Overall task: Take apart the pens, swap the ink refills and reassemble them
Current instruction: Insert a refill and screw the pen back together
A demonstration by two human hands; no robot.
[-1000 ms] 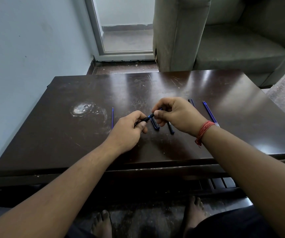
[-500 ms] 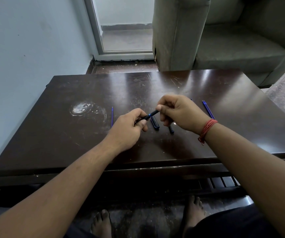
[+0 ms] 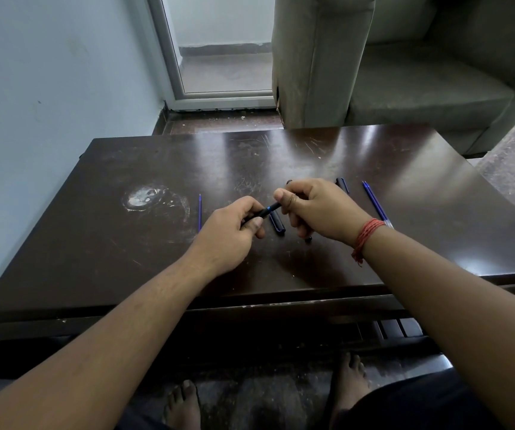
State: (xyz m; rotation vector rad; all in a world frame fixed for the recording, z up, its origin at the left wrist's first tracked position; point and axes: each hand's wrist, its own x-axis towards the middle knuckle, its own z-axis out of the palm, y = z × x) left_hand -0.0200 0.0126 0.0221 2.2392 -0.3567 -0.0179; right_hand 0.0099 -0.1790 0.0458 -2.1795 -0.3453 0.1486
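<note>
Just above the surface (image 3: 281,156), beside the loose pen cap (image 3: 277,222), the left hand (image 3: 228,237) is gripping the pen barrel (image 3: 262,212), its long axis rising rightward into the right hand (image 3: 318,209), whose grip is pinching the far end.

A dark brown, glossy worktop (image 3: 374,156) carries pale scratches and a whitish ring-shaped stain (image 3: 149,198) at its left. A thin blue refill (image 3: 200,212) lies beside the stain; two more blue refills (image 3: 374,201) lie at right. The pen (image 3: 265,211) held at centre is black with a blue band. A red thread band (image 3: 368,235) circles the right wrist. The far sofa (image 3: 405,72) is grey-green, the left wall (image 3: 48,88) pale blue.
</note>
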